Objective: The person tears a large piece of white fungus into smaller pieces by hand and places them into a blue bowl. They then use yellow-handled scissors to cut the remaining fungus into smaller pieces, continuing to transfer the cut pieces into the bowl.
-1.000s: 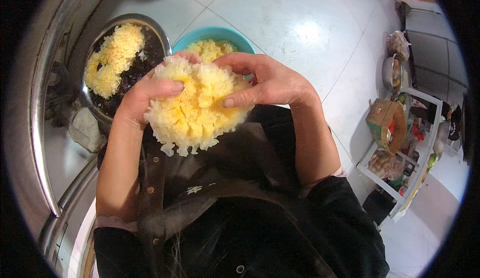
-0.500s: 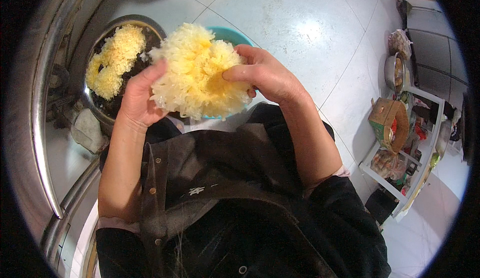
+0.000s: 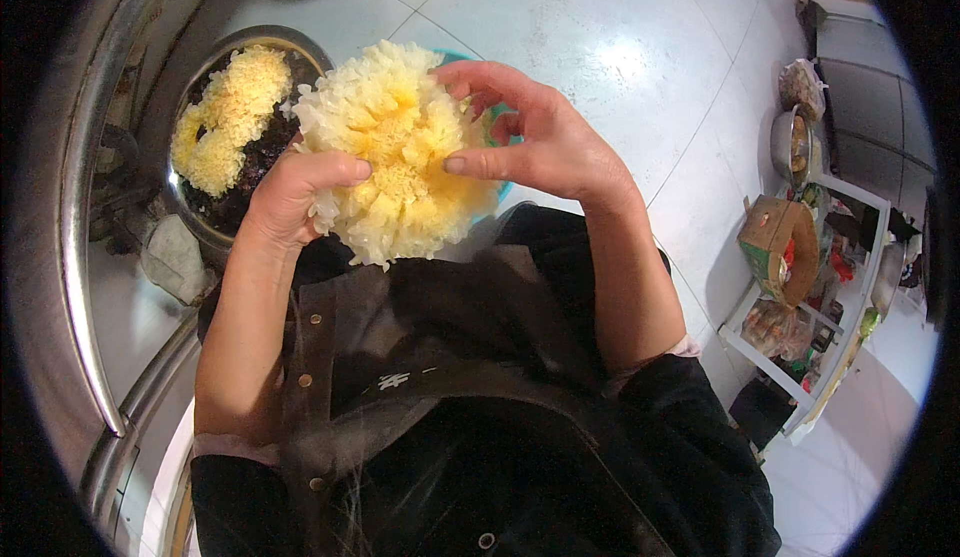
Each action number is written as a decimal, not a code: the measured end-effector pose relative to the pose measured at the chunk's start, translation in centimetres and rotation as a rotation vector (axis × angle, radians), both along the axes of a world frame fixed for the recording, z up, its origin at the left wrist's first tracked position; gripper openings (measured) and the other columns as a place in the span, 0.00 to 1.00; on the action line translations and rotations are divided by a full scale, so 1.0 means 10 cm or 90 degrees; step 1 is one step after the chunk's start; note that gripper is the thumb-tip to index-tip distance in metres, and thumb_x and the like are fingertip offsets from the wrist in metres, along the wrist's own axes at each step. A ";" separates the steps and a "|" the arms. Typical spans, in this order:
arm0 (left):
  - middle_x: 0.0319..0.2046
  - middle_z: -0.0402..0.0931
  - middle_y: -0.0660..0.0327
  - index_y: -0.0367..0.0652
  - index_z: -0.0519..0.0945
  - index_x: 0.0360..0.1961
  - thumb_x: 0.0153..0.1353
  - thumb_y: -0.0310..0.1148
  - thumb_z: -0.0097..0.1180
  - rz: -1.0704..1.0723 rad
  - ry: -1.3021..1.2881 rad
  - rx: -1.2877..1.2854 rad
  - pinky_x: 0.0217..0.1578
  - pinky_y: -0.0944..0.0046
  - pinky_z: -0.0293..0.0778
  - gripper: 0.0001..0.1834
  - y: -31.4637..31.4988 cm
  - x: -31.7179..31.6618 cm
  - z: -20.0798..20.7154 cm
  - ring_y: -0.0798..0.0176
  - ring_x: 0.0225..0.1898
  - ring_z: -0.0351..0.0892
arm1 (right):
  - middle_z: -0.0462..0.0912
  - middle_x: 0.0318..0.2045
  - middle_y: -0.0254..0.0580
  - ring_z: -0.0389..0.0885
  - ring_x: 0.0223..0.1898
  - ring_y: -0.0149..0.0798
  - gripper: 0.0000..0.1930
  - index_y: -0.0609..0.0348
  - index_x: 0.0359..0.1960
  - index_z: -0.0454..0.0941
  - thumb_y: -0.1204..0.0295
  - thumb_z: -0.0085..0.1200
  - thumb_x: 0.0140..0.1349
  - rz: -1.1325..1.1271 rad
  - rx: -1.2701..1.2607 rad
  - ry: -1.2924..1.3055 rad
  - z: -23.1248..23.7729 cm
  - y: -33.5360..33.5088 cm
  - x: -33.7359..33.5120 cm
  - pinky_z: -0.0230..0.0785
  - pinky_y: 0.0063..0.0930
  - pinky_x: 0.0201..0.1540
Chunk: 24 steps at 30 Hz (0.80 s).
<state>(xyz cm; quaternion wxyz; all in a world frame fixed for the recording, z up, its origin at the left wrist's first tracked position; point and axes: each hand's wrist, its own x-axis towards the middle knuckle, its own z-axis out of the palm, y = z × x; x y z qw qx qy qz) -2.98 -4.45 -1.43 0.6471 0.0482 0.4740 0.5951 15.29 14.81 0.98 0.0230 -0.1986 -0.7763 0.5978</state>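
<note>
A large ruffled white fungus [image 3: 392,197], pale at its frilled edges and yellow in the middle, is held up in front of me. My left hand [image 3: 285,192] grips its left side, thumb pressed on the yellow face and the other fingers hidden behind. At the right side, my right hand [image 3: 560,147] has its thumb on the fungus and its curved, parted fingers around the upper right edge. A teal basin [image 3: 504,195] lies beneath, mostly covered. To the left, a steel bowl [image 3: 176,192] holds dark frilly pieces [image 3: 262,155] and yellow fungus pieces [image 3: 255,87].
A grey stone-like lump [image 3: 178,262] is beside the steel bowl. Curved metal rails [image 3: 75,257] run down the left. At the right stands a white rack [image 3: 870,257] with a cardboard box [image 3: 765,242] and bagged goods; a metal bowl [image 3: 783,145] is farther back.
The fungus has turned so its yellow centre faces up more squarely. My left thumb has come over onto its face, while my right fingers have lifted and spread at the edge.
</note>
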 end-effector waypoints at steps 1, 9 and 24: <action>0.53 0.79 0.49 0.31 0.69 0.63 0.51 0.26 0.59 0.002 -0.010 0.003 0.52 0.56 0.80 0.35 0.00 -0.01 0.00 0.53 0.52 0.82 | 0.81 0.51 0.33 0.78 0.49 0.33 0.30 0.50 0.58 0.79 0.71 0.74 0.50 0.002 -0.040 0.014 0.03 0.01 -0.01 0.75 0.28 0.46; 0.54 0.78 0.47 0.28 0.67 0.64 0.52 0.27 0.57 0.022 -0.080 0.033 0.55 0.54 0.79 0.35 -0.02 -0.02 -0.08 0.51 0.54 0.81 | 0.77 0.36 0.32 0.76 0.37 0.28 0.22 0.55 0.46 0.74 0.77 0.69 0.49 -0.018 -0.100 0.045 0.01 -0.11 -0.03 0.75 0.24 0.38; 0.54 0.78 0.47 0.27 0.67 0.64 0.53 0.27 0.56 -0.010 -0.119 0.025 0.54 0.55 0.79 0.35 -0.07 0.01 -0.09 0.52 0.52 0.82 | 0.78 0.33 0.30 0.74 0.34 0.24 0.20 0.57 0.47 0.72 0.83 0.59 0.51 -0.056 -0.119 -0.063 0.05 -0.20 -0.09 0.71 0.21 0.38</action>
